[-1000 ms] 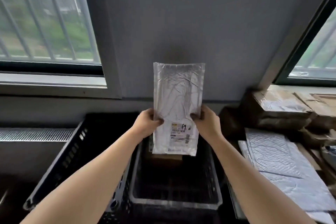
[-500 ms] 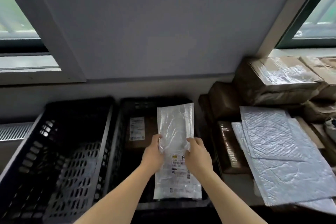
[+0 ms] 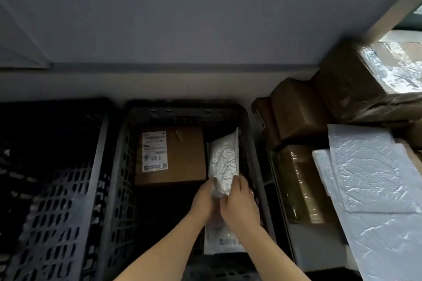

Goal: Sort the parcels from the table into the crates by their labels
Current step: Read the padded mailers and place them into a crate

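A white padded mailer [image 3: 223, 162] lies lengthwise inside the middle black crate [image 3: 118, 166], along its right wall. My left hand [image 3: 204, 201] grips its left edge and my right hand [image 3: 239, 203] grips its right edge, both about halfway along it. The mailer's near end with the label [image 3: 226, 240] shows below my wrists. A brown cardboard box [image 3: 182, 155] with a white shipping label [image 3: 154, 150] sits at the back left of the same crate.
A second black crate [image 3: 50, 189] stands to the left. On the table at right lie several white padded mailers [image 3: 370, 178] and several brown taped boxes [image 3: 296, 112], one box [image 3: 299, 187] right beside the crate. A grey wall rises behind.
Both hands lowered the mailer from in front of the wall down into the middle crate. The view tilted downwards with it.
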`<act>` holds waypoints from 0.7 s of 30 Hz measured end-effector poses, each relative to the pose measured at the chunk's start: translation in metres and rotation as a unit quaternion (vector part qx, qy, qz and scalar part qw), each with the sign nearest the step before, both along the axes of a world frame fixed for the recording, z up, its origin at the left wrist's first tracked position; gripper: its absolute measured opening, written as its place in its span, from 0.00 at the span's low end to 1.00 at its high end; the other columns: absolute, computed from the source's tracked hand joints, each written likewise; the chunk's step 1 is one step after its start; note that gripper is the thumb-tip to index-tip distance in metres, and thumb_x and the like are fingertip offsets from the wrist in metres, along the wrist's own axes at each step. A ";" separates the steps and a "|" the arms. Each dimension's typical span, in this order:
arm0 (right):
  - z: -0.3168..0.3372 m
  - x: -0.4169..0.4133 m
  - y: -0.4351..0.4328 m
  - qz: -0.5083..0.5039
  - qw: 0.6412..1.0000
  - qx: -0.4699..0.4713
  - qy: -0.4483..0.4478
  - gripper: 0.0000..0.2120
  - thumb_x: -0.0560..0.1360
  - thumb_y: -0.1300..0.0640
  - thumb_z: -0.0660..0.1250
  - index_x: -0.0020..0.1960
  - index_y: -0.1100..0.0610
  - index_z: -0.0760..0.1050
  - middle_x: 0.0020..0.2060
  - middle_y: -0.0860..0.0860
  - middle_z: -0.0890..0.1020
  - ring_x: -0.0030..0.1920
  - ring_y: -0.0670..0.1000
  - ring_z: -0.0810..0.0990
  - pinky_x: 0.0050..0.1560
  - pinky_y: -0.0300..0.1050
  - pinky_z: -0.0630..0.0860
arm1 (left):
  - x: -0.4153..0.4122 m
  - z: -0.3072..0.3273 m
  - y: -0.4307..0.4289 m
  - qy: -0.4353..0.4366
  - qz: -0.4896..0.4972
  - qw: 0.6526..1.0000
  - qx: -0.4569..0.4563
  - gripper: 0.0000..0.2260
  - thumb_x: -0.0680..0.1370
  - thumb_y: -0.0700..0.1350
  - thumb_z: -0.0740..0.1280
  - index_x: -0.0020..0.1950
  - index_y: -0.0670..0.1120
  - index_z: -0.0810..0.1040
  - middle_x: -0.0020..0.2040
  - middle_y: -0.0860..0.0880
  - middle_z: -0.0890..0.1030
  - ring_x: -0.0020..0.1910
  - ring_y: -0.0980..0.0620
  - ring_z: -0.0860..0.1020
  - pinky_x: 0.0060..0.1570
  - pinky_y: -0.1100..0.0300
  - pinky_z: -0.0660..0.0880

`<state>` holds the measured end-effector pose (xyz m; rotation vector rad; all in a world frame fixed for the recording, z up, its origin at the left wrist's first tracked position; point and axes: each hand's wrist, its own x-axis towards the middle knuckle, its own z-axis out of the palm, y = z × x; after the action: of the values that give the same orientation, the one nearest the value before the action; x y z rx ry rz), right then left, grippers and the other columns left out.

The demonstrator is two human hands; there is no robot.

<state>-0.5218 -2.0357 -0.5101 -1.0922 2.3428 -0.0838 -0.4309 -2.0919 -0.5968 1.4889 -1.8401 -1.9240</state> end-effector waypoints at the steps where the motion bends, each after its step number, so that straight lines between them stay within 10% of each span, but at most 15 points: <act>1: -0.009 0.001 -0.003 -0.006 1.000 0.007 -0.007 0.32 0.82 0.52 0.59 0.82 0.58 0.50 0.80 0.53 0.55 0.74 0.57 0.67 0.67 0.51 0.71 | 0.002 -0.015 -0.001 0.019 0.037 0.999 0.006 0.26 0.71 0.64 0.72 0.62 0.49 0.81 0.58 0.45 0.84 0.59 0.46 0.82 0.66 0.47 0.75; 6: -0.052 0.002 -0.018 -0.052 0.998 0.033 -0.033 0.32 0.79 0.49 0.60 0.79 0.52 0.54 0.75 0.54 0.66 0.65 0.56 0.77 0.59 0.55 0.79 | 0.014 -0.038 0.009 -0.069 -0.012 0.990 -0.119 0.17 0.75 0.67 0.65 0.61 0.64 0.80 0.61 0.52 0.83 0.62 0.49 0.81 0.66 0.43 0.74; 12: -0.085 -0.005 -0.029 -0.128 0.978 0.077 -0.144 0.26 0.84 0.51 0.59 0.79 0.52 0.55 0.76 0.55 0.64 0.73 0.55 0.69 0.69 0.51 0.71 | 0.017 -0.036 0.008 -0.147 -0.144 0.969 -0.134 0.28 0.77 0.41 0.69 0.76 0.47 0.65 0.74 0.45 0.64 0.68 0.43 0.72 0.66 0.53 0.73; 21: -0.103 0.010 -0.015 -0.103 0.990 0.035 -0.088 0.28 0.83 0.44 0.53 0.81 0.46 0.51 0.80 0.51 0.56 0.75 0.56 0.64 0.73 0.54 0.66 | 0.015 -0.054 0.004 -0.169 -0.219 0.960 -0.046 0.31 0.79 0.54 0.66 0.80 0.53 0.58 0.71 0.43 0.70 0.64 0.44 0.75 0.61 0.54 0.76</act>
<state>-0.5121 -2.0511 -0.6135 -0.7748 2.2733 -0.1664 -0.4158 -2.0881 -0.6510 1.5623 -2.5593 -1.7881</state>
